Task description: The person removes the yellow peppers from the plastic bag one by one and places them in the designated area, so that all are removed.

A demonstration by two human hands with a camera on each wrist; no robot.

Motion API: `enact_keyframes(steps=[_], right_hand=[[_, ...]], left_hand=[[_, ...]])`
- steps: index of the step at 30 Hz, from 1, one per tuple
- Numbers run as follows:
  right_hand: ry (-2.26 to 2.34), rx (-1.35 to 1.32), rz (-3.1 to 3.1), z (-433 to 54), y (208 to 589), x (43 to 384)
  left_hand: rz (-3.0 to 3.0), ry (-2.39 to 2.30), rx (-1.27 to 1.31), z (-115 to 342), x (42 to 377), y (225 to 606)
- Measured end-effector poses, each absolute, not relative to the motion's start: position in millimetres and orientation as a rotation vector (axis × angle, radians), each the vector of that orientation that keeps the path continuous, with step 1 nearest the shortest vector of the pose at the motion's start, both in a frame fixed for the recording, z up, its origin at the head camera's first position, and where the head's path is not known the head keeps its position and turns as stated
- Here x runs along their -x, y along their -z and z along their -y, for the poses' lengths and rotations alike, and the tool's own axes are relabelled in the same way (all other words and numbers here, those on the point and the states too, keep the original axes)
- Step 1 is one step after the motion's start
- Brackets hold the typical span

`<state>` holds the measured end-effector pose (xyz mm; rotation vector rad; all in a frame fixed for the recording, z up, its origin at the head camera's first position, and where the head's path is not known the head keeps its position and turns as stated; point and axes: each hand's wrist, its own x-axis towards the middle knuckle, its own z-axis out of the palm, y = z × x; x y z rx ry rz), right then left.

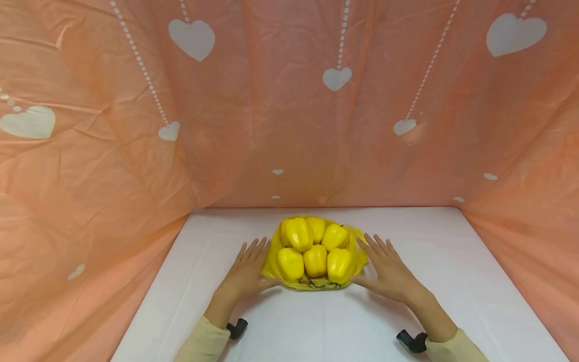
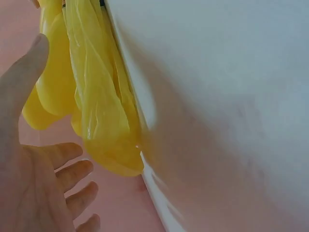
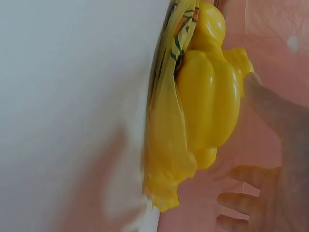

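Note:
Several yellow bell peppers [image 1: 315,261] sit heaped on a crumpled yellow plastic bag [image 1: 270,265] whose edge spreads around them. Dark printed marks show on the bag's near edge. At the heap's left side is my left hand [image 1: 248,269], fingers extended and spread, thumb toward the near left corner of the bag. My right hand [image 1: 386,266] mirrors it at the right side, its fingertips right by the bag's edge. Both wrist views show spread fingers around the heap with nothing gripped; a pepper [image 3: 210,99] stands out beside the folded bag in the right wrist view.
The peppers and bag rest on a white table [image 1: 298,327]. An orange-pink curtain [image 1: 294,125] with white hearts hangs behind and along both sides. Black wrist mounts [image 1: 237,329] show at both cuffs, below the hands.

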<state>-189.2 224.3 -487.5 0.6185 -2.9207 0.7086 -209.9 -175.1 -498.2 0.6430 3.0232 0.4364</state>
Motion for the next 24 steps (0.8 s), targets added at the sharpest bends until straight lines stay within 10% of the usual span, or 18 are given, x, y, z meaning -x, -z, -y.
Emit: enact_keyframes(steps=[24], right_hand=[[-0.698, -0.676, 2.846, -197.0, 498.3, 195.0]], left_hand=[[-2.984, -0.429, -0.624, 159.1, 218.5, 504.9]])
